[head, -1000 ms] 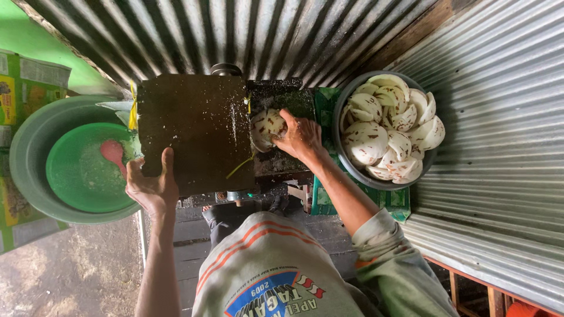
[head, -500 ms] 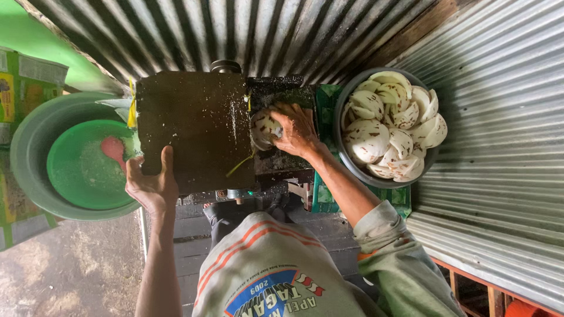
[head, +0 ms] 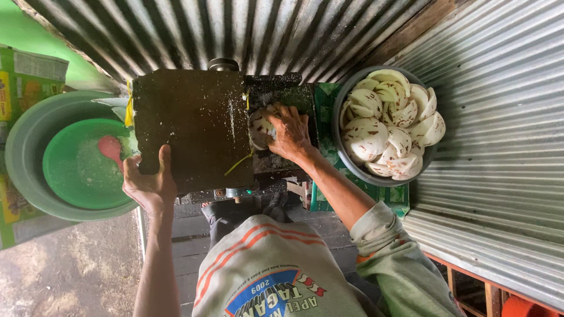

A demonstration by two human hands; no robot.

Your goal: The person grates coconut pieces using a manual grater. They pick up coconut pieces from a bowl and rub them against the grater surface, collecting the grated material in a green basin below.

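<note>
A dark box-shaped machine (head: 194, 123) stands in front of me against a corrugated metal wall. My left hand (head: 150, 182) grips its lower left corner, thumb on top. My right hand (head: 289, 134) presses a white piece of cut fruit (head: 260, 126) into the dark opening on the machine's right side. The fingers curl over the piece and hide most of it.
A grey metal bowl (head: 343, 158) heaped with white fruit pieces with reddish marks (head: 388, 120) sits at the right. A green plastic basin (head: 82, 170) inside a larger grey tub (head: 23, 147) stands at the left. Corrugated sheet walls close in behind and on the right.
My right hand has slid slightly left and down against the fruit piece at the machine's opening. My left hand keeps its hold on the machine's corner.
</note>
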